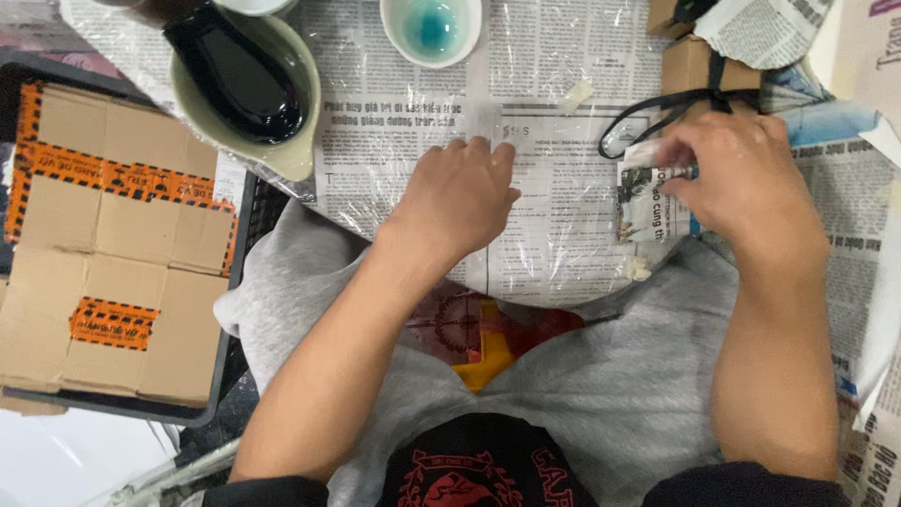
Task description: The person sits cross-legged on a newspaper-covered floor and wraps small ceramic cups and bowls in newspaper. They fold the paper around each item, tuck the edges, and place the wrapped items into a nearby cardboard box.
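Newspaper sheets (394,141) under clear plastic film cover the work surface, seen from above over the person's grey-clad knees. At nine o'clock a flattened cardboard box (113,282) with orange tape lies on a dark tray. At eleven o'clock a beige jug (282,141) holds a glossy black object (235,75). At twelve o'clock sits a small white bowl (432,30) with a turquoise tint inside. Just left of centre the left hand (460,197) rests knuckles up on the film, fingers curled under, holding nothing that shows. At two o'clock a black cord (657,108) loops over the paper beside a brown cardboard box (690,66). Right of centre, at three o'clock, the right hand (741,178) pinches a slim pale tool (668,173), fingers closed on it, its tip against a small printed paper scrap (643,202) lying on the film just left of the hand.
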